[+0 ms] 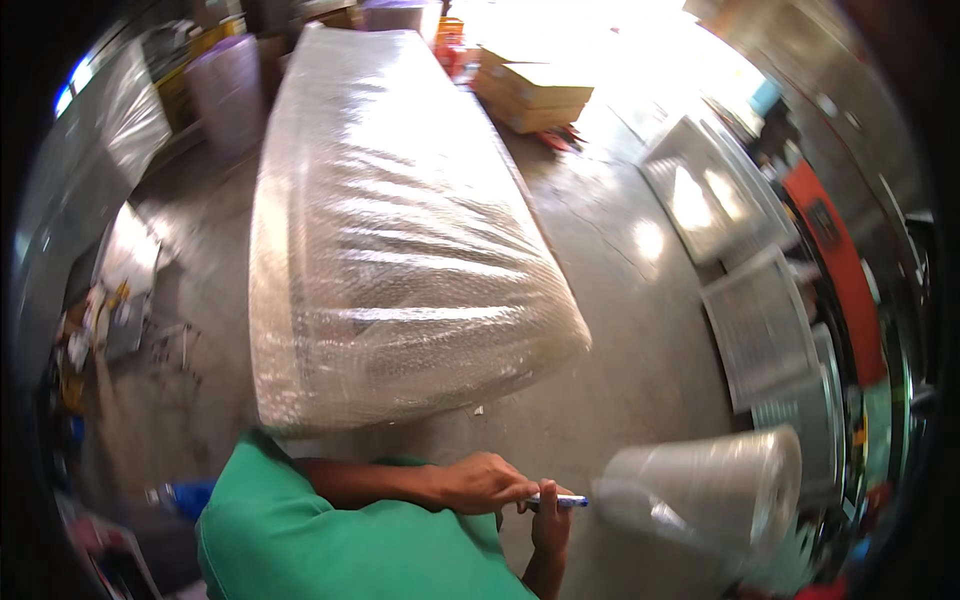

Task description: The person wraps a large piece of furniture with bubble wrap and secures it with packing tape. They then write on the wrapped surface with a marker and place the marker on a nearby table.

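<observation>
My left hand (482,482) reaches across from the left, its fingers closed on one end of a slim white and blue pen-like tool (568,501). My right hand (550,518) comes up from below, with its fingers wrapped round the same tool. The tool's blue tip sticks out to the right; its exact kind is too small to tell. Just beyond my hands lies a long, wide panel-like load (400,250) wrapped in shiny clear bubble wrap. To the right of my hands a big roll of clear bubble wrap (690,490) rests on its side.
Framed panels (760,330) lean along the right side, next to a long red-orange piece (838,270). Cardboard boxes (540,95) stand on a red pallet jack at the far end. A wrapped purple roll (225,95) stands far left. Grey concrete floor (620,290) surrounds the load.
</observation>
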{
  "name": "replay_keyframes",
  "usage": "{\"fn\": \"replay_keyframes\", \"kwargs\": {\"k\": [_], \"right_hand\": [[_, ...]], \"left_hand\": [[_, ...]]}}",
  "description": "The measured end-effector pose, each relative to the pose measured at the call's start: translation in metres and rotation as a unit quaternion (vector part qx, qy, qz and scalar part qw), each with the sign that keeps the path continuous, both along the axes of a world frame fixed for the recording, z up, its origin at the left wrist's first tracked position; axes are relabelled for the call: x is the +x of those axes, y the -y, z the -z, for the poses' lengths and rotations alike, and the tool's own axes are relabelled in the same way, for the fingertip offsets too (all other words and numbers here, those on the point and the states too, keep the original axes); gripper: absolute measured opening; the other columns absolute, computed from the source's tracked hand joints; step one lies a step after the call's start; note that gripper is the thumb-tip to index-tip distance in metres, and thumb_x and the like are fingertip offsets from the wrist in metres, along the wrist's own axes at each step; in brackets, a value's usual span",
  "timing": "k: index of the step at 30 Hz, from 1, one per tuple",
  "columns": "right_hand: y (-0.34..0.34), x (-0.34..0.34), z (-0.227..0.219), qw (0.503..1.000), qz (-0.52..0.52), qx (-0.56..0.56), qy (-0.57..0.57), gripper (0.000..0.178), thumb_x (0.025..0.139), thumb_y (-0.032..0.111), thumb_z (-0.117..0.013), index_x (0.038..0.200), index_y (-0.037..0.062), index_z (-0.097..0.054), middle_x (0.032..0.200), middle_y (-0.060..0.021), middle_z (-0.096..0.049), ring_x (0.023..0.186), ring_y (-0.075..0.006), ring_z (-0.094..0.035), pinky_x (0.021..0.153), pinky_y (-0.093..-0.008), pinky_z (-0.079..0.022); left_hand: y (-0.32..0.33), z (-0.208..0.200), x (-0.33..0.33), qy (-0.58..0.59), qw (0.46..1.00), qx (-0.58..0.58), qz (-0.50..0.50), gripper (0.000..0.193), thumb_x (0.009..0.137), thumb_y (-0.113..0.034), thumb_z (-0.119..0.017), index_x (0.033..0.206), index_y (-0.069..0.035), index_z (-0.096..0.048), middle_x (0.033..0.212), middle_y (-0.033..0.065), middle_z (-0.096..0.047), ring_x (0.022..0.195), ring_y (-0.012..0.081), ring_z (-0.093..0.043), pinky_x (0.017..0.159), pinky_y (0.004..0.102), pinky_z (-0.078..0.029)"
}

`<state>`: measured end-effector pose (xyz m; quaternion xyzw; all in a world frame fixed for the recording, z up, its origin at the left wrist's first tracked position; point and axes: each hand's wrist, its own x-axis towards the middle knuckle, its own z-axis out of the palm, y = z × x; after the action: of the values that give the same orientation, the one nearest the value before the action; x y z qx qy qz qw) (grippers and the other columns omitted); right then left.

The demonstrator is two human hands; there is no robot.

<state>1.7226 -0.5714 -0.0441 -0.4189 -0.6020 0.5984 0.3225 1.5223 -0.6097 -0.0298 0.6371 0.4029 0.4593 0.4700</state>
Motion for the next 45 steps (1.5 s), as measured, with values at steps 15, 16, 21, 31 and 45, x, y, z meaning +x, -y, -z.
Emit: {"fn": "replay_keyframes", "kwargs": {"k": [15, 16, 21, 31, 45], "right_hand": [[-0.284, -0.166, -0.156, 0.773, -0.513, 0.313, -0.203, 0.059, 0.102, 0.048, -0.048, 0.084, -0.0055, -0.068, 0.060, -0.0087, -0.059, 0.053, -0.0161, -0.055, 0.052, -0.0310, -0.041], [-0.280, -0.189, -0.154, 0.774, -0.530, 0.278, -0.207, 0.063, 0.102, 0.049, -0.046, 0.094, -0.0080, -0.072, 0.063, -0.0099, -0.062, 0.054, -0.0163, -0.059, 0.054, -0.0306, -0.044], [-0.239, -0.309, -0.158, 0.675, -0.687, 0.141, -0.229, 0.063, 0.106, 0.045, -0.043, 0.113, -0.0132, -0.067, 0.079, -0.0158, -0.071, 0.067, -0.0200, -0.068, 0.065, -0.0330, -0.057], [-0.111, -0.469, -0.151, 0.523, -0.791, 0.186, -0.258, 0.036, 0.097, 0.025, -0.068, 0.113, -0.0067, -0.068, 0.097, -0.0151, -0.073, 0.087, -0.0192, -0.070, 0.077, -0.0313, -0.057], [-0.103, -0.512, -0.108, 0.401, -0.831, 0.215, -0.320, 0.020, 0.089, 0.013, -0.073, 0.104, -0.0004, -0.070, 0.098, -0.0123, -0.073, 0.090, -0.0202, -0.070, 0.081, -0.0342, -0.056]], "left_hand": [[-0.006, -0.088, 0.016, -0.149, 0.744, 0.172, -0.629, 0.029, 0.101, -0.033, -0.063, 0.088, -0.007, -0.062, 0.085, 0.0074, -0.067, 0.065, 0.0252, -0.059, 0.058, 0.0376, -0.047], [0.001, -0.094, 0.010, -0.171, 0.657, 0.142, -0.721, 0.026, 0.100, -0.030, -0.063, 0.090, -0.006, -0.062, 0.084, 0.0085, -0.066, 0.064, 0.0251, -0.058, 0.058, 0.0374, -0.047], [0.029, -0.110, -0.058, -0.171, 0.296, 0.004, -0.940, 0.033, 0.089, -0.031, -0.077, 0.101, -0.003, -0.064, 0.092, 0.0115, -0.067, 0.075, 0.0255, -0.059, 0.073, 0.0381, -0.047], [0.058, -0.136, -0.135, -0.361, 0.226, -0.289, -0.858, 0.085, 0.062, -0.071, -0.082, 0.115, -0.005, -0.066, 0.109, 0.0169, -0.069, 0.106, 0.0347, -0.066, 0.087, 0.0434, -0.052], [0.073, -0.113, -0.139, -0.315, 0.309, -0.232, -0.867, 0.065, 0.061, -0.043, -0.093, 0.102, 0.003, -0.072, 0.100, 0.0192, -0.069, 0.093, 0.0349, -0.069, 0.080, 0.0407, -0.053]]}}
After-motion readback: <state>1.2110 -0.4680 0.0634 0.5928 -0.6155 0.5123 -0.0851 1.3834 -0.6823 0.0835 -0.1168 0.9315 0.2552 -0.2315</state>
